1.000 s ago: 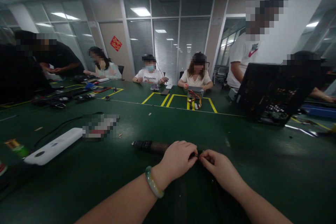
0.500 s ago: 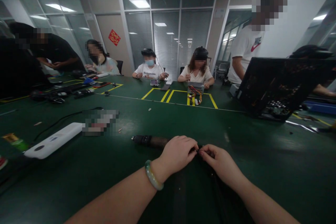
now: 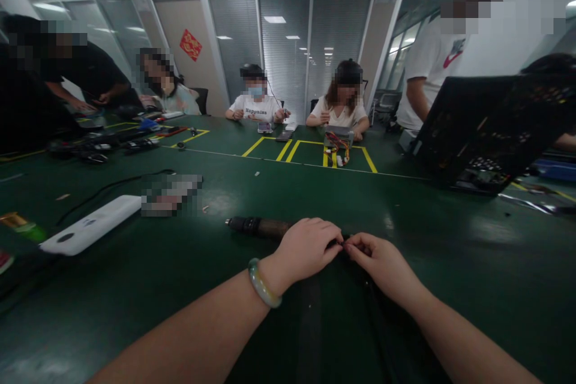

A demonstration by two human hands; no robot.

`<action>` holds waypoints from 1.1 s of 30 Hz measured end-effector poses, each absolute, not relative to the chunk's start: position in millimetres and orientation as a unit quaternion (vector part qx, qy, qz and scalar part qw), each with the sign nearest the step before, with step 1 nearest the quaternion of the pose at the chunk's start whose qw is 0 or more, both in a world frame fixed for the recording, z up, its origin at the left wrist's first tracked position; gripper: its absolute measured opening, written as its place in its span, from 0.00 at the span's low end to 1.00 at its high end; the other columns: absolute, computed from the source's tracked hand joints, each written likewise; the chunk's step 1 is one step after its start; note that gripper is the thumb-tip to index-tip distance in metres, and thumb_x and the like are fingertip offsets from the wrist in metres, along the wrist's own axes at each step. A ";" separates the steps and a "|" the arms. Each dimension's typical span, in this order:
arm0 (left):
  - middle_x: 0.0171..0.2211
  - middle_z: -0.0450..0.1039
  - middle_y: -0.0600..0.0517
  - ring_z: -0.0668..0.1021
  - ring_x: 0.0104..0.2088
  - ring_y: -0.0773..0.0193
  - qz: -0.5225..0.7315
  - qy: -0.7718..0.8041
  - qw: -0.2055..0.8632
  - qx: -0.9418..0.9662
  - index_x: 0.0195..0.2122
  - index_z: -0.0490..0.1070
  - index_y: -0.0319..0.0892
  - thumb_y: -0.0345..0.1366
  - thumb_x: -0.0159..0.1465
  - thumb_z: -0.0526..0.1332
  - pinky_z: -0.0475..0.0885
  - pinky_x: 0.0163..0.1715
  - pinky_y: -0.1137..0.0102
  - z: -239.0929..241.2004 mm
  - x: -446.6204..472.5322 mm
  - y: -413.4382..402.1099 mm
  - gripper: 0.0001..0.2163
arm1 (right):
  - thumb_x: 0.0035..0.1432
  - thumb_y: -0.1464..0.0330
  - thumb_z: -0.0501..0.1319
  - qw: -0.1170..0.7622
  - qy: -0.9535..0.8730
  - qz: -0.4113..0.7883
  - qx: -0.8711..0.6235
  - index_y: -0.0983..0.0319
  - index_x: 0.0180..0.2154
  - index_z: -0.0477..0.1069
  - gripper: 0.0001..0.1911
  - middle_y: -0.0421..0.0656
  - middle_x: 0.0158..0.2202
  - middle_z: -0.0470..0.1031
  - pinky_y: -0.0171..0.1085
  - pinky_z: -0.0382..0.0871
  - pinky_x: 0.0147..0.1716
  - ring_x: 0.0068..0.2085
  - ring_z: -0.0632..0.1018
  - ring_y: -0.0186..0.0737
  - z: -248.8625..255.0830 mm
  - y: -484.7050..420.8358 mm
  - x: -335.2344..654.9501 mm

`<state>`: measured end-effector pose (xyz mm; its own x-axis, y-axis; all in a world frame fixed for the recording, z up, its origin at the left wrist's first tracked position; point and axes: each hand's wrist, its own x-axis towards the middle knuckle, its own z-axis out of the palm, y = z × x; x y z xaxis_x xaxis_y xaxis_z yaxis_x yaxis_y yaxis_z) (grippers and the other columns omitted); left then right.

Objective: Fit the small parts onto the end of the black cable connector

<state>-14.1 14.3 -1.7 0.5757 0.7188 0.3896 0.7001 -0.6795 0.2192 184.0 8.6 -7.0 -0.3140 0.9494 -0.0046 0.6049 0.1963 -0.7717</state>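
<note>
A dark, pen-shaped electric screwdriver [image 3: 258, 227] lies on the green table, its tip pointing left. My left hand [image 3: 308, 246], with a jade-like bangle [image 3: 263, 284] at the wrist, is closed over the rear part of the tool and covers it. My right hand [image 3: 382, 261] is pinched beside the left fingertips at the tool's back end. What lies between its thumb and finger is too small and dark to make out. Below the right hand a dark cord [image 3: 373, 312] runs toward me, faintly visible.
To the left lie a long white device [image 3: 94, 225], a blurred-out flat object [image 3: 180, 193] and a green spool [image 3: 31, 231]. A black computer case [image 3: 486, 132] stands at right. Across the table, several people work; a power supply [image 3: 342, 135] with coloured wires sits before one.
The view has tipped slightly downward, so the scene sits higher. Both hands stay together at the tool's back end, with only slight finger movement.
</note>
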 end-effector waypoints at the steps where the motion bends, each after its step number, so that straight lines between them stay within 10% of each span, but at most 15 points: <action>1: 0.43 0.74 0.53 0.74 0.45 0.60 0.228 0.402 0.020 0.887 0.41 0.71 0.44 0.37 0.66 0.59 0.68 0.47 0.63 -1.9 -14.1 14.4 0.05 | 0.61 0.62 0.56 0.246 -0.733 0.345 -0.532 0.58 0.36 0.74 0.10 0.39 0.31 0.77 0.33 0.64 0.30 0.32 0.76 0.39 -8.0 9.3 184.3; 33: 0.46 0.73 0.51 0.74 0.48 0.60 0.229 0.404 -0.016 0.885 0.42 0.69 0.44 0.32 0.64 0.59 0.64 0.54 0.59 0.4 -14.0 12.1 0.06 | 0.62 0.60 0.56 0.232 -0.731 0.350 -0.538 0.57 0.37 0.74 0.11 0.38 0.31 0.77 0.33 0.64 0.29 0.31 0.76 0.38 -10.3 12.0 186.7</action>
<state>-14.0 12.1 0.4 0.5687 0.7082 0.4183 0.7230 -0.6729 0.1562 186.7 12.0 -10.3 -0.3139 0.9487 -0.0379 0.6246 0.1763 -0.7608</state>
